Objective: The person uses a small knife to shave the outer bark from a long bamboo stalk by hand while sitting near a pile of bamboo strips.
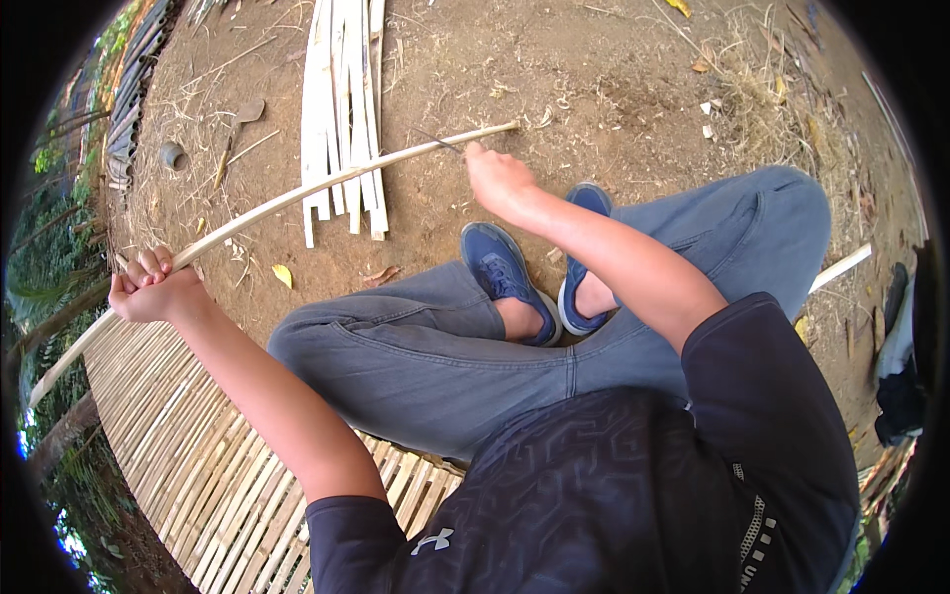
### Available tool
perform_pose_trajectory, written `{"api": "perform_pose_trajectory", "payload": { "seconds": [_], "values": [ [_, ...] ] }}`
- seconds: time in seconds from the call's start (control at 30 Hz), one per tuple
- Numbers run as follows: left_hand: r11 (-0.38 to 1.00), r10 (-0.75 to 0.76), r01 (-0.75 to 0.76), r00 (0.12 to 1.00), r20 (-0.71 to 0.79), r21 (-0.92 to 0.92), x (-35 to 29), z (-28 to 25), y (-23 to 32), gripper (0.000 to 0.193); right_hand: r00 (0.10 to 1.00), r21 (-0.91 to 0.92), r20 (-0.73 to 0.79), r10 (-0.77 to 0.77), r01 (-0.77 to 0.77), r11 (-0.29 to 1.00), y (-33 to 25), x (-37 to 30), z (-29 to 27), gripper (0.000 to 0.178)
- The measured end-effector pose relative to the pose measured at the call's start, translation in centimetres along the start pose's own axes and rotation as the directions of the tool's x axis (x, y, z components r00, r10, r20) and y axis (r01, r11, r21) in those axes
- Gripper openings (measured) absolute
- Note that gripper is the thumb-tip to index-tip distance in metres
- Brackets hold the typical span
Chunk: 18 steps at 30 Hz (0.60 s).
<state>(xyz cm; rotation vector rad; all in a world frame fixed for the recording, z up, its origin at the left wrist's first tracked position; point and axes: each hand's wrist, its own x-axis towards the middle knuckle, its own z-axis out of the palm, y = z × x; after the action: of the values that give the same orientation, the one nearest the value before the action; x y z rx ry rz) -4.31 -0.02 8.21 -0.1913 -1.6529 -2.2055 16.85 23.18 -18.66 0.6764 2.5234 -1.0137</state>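
A long, pale strip of split bamboo or wood (297, 195) slants across in front of me, its far end up and to the right. My left hand (153, 287) is closed round it near its lower left part, fingers wrapped over the top. Close to the far end, my right hand (498, 180) is closed on a knife (452, 147), with the handle mostly hidden in the fist. The thin dark blade points up and left and crosses the strip, seemingly against it. Whether it cuts into the strip, I cannot tell.
Several pale flat strips (341, 89) lie side by side on the dirt ahead, partly under the held strip. Left of them are a small spade-like tool (247, 111) and a grey cup-shaped thing (173, 155). A slatted bamboo platform (218, 445) is beneath me at lower left.
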Motion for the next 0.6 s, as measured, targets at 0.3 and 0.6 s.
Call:
{"api": "perform_pose_trajectory", "payload": {
  "seconds": [0.3,0.6],
  "values": [
    [0.996,-0.031,0.044,0.986,0.161,-0.080,0.8,-1.8,0.1,0.033,0.997,0.012,0.061,-0.039,0.038,0.999,0.8,0.1,-0.1,0.027],
    [0.982,-0.059,0.112,0.946,0.319,-0.151,1.1,-2.5,-0.2,0.033,0.998,-0.002,-0.019,0.061,-0.061,0.998,5.1,1.5,1.3,0.024]
  ]
}}
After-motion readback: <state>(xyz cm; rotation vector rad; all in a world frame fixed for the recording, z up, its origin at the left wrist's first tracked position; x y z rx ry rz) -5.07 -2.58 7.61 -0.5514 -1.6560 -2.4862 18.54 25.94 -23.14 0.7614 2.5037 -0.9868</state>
